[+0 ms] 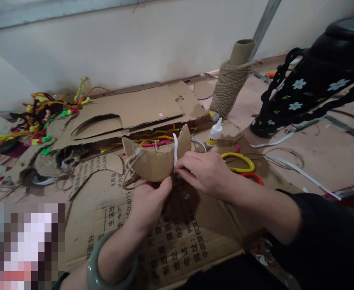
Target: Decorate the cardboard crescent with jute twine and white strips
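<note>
A curved cardboard cutout (pixel 154 166) with two pointed ends stands over a printed cardboard sheet. My left hand (pixel 148 197) is closed on its lower edge, thumb in front, the other fingers mostly hidden behind. Twine (pixel 129 171) is fixed near the cutout's left point with a clear, glue-like blob. Against the right side of the cutout runs a narrow white strip (pixel 176 148), its upper end sticking up. My right hand (pixel 203 171) pinches the lower part of this strip at the cardboard; the fingertips partly cover it. Just behind the right hand stands a small glue bottle (pixel 215 133), upright, with a white nozzle.
Printed cardboard (pixel 101 225) lies under my hands. Yellow and orange-red loop handles (pixel 253 164) lie right of my right hand. Behind are a twine-wrapped tube (pixel 232 86) and cut cardboard sheets (pixel 149 102). A black flowered bottle (pixel 309 84) stands right; colourful pipe cleaners (pixel 44 112) pile up left.
</note>
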A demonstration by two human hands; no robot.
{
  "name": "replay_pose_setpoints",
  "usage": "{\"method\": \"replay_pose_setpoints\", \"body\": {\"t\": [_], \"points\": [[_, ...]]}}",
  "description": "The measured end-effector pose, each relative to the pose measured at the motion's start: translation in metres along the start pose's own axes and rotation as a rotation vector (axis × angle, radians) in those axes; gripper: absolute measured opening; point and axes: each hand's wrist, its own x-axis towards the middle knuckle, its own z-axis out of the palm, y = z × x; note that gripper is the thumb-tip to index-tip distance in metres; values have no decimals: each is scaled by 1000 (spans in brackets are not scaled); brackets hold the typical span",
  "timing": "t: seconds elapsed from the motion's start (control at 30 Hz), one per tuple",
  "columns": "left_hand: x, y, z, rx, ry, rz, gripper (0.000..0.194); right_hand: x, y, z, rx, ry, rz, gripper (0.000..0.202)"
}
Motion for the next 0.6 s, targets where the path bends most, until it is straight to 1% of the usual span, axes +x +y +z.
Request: {"method": "replay_pose_setpoints", "body": {"t": [0.13,0.23,0.43,0.6], "points": [[1,0,2,-128,0,-64,28,0,3,1,66,1,15,21],[2,1,3,-181,2,-87,28,0,4,2,70,-4,-24,21],[2,1,3,-109,19,-12,22,2,-2,3,-104,26,-96,25],[3,0,3,8,38,80,16,3,-5,1,-197,43,-162,21]]}}
